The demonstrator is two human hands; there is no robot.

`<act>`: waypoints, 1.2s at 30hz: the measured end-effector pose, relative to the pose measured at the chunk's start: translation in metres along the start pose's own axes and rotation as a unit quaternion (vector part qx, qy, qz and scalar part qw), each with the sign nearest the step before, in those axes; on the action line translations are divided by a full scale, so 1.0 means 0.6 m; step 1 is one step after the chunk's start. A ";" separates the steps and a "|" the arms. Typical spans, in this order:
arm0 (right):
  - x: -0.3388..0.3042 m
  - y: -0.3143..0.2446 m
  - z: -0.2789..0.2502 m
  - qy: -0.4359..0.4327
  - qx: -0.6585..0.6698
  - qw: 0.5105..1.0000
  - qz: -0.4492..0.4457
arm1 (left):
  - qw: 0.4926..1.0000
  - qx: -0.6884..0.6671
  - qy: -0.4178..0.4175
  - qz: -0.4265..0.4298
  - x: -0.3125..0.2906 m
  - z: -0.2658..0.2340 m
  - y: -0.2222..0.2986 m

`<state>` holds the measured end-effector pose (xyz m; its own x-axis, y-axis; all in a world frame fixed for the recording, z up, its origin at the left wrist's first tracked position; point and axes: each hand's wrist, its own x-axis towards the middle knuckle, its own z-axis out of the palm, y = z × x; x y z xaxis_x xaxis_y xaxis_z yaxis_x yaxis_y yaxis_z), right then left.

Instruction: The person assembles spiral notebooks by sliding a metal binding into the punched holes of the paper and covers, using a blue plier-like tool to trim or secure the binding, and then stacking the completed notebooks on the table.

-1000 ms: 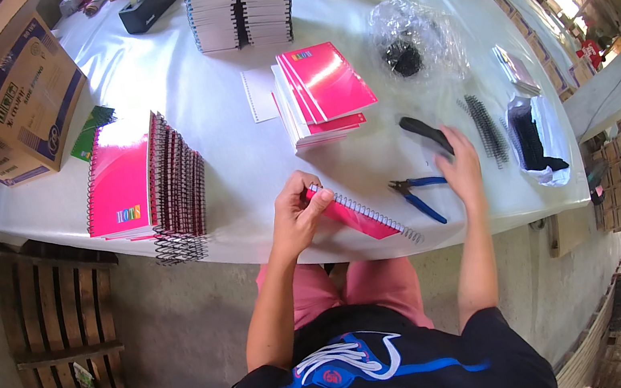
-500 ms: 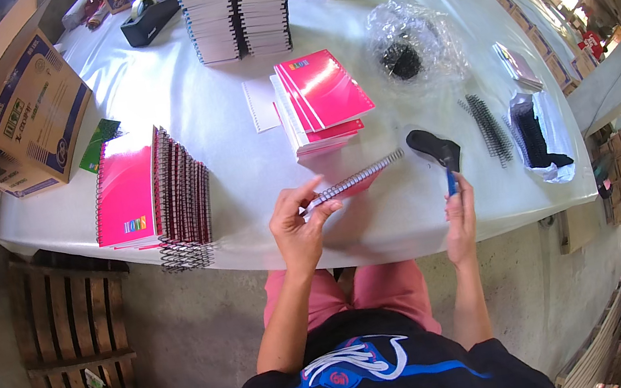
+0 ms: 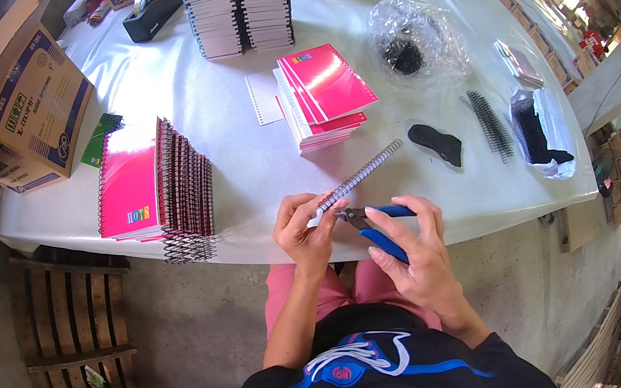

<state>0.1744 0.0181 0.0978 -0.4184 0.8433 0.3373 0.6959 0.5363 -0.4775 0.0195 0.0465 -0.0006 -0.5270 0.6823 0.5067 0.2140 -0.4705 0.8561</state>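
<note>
My left hand [image 3: 307, 231] grips a spiral-bound notebook [image 3: 360, 171] by its near end, with the wire coil side turned up toward me. In my right hand [image 3: 420, 254] is a pair of blue-handled wire cutters [image 3: 384, 241], the handles spread apart between thumb and fingers. Their jaws are at the near end of the coil, close to my left fingertips; whether they touch the wire I cannot tell. Just beyond lies a stack of pink-covered notebooks [image 3: 322, 86]. A black curved pad-like piece [image 3: 435, 145] rests to the right of the notebook.
Coil-bound pink notebooks [image 3: 131, 182] stand piled at left, near an open cardboard box [image 3: 33, 108]. Tall notebook stacks [image 3: 209, 15] and a tape dispenser [image 3: 150, 14] are at the back. Clear plastic wrap [image 3: 424, 38], loose black coils [image 3: 488, 125] and a white bag [image 3: 552, 127] lie at right.
My right hand has brought the cutters left, from beside the black piece to the notebook's near end, and their handles have spread. The notebook has tilted slightly in my left hand.
</note>
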 end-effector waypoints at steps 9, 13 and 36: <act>0.001 -0.004 -0.016 -0.073 0.063 0.995 0.027 | 0.979 0.097 0.030 0.177 0.015 0.000 0.008; -0.008 0.020 -0.013 -0.170 0.420 0.875 0.171 | 0.962 0.121 0.044 0.240 0.015 0.003 0.006; 0.077 0.030 0.049 0.070 0.511 0.854 -0.074 | 0.965 -0.173 0.141 0.138 0.051 -0.088 0.193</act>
<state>0.1505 0.0675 0.0809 -0.3345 0.7892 0.5151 -0.2606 0.4478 -0.8553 -0.0153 -0.0168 0.1086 -0.7028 0.3468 0.6211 0.1170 -0.8049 0.5818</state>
